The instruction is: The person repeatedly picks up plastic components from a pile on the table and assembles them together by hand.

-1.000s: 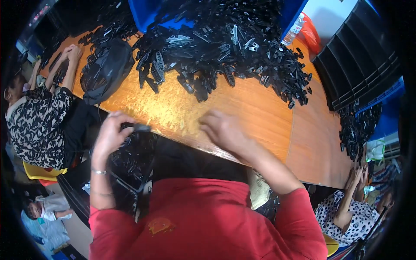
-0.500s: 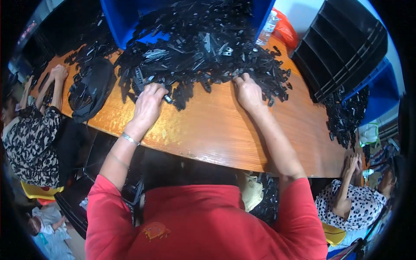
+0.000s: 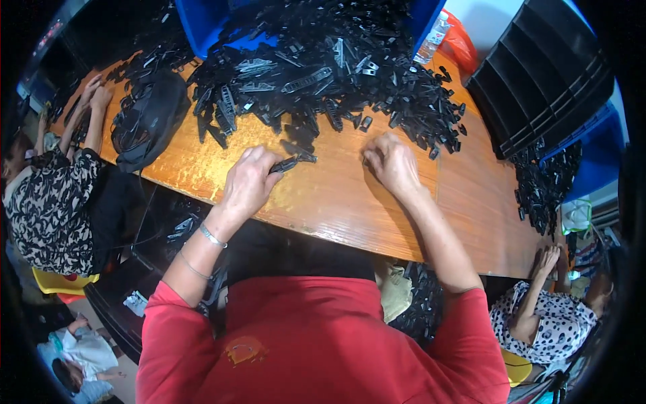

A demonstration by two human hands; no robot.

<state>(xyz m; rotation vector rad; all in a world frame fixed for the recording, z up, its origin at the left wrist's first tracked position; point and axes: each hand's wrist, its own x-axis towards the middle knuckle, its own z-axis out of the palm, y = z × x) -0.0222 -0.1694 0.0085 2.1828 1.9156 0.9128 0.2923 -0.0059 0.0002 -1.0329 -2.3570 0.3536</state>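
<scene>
On my feed I count 2 bare hands: 1 L hand (image 3: pixel 250 178), 1 R hand (image 3: pixel 393 161). 1 dark pc (image 3: pixel 284 163) in the L. Main heap (image 3: pixel 316 74) of dark pcs: dozens+, too jumbled to tally; plus min. 1 more, the side heap (image 3: pixel 548 182). I get 2 blue bins, i.e. top bin (image 3: pixel 194 30) & R bin (image 3: pixel 592 151). 1 black bag (image 3: pixel 149 118), 1 clear bottle (image 3: pixel 432 39), 1 red plastic bag (image 3: pixel 459 42). Black trays (image 3: pixel 542 77): 1 stack, exact no. unclear. 2 yellow seats, L seat (image 3: pixel 64 281) & R seat (image 3: pixel 517 369). Other ppl: 3 visible, viz. 2 on the L, 1 on the R.
</scene>
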